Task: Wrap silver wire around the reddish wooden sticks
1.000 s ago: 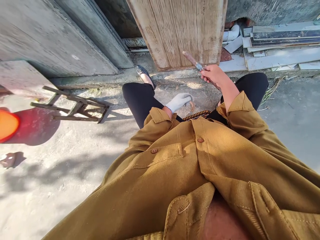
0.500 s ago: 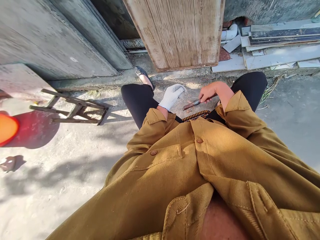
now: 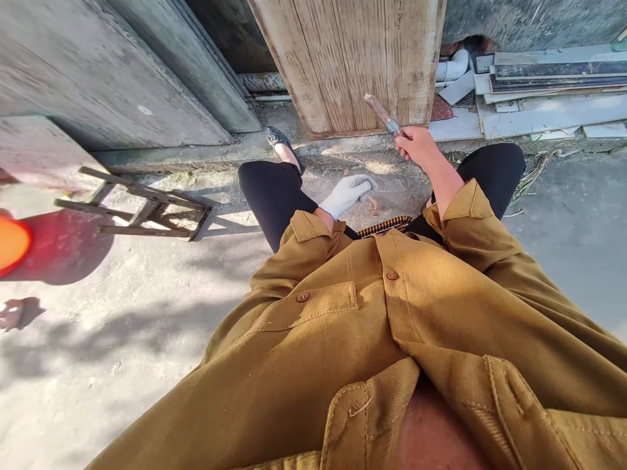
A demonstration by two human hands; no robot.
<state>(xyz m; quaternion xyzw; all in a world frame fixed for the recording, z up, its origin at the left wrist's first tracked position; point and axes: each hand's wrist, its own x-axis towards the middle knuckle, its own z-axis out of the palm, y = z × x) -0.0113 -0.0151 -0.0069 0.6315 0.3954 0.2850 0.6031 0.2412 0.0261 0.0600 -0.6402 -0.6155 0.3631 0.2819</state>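
My right hand (image 3: 414,143) is bare and closed around a brown stick-like tool (image 3: 379,111). Grey wire is wound about the tool just beyond my fingers, and its pale tip points up and left, in front of the wooden panel. I cannot make out what kind of tool it is. My left hand (image 3: 349,194), in a white glove, is low between my knees, its fingers curled together. Whatever those fingers hold, if anything, is hidden. A small tan piece (image 3: 375,207) shows just below the gloved fingertips.
A weathered wooden panel (image 3: 362,65) leans ahead of my feet. White and dark boards (image 3: 553,98) are stacked at the right, beside a white pipe elbow (image 3: 455,65). To the left are a wooden stool (image 3: 142,205) lying on its side and a blurred red-orange object (image 3: 14,245).
My right hand has risen and swung the tool from pointing down-left beside the glove to pointing up-left. My gloved left hand has shifted slightly right and down, its fingers more curled.
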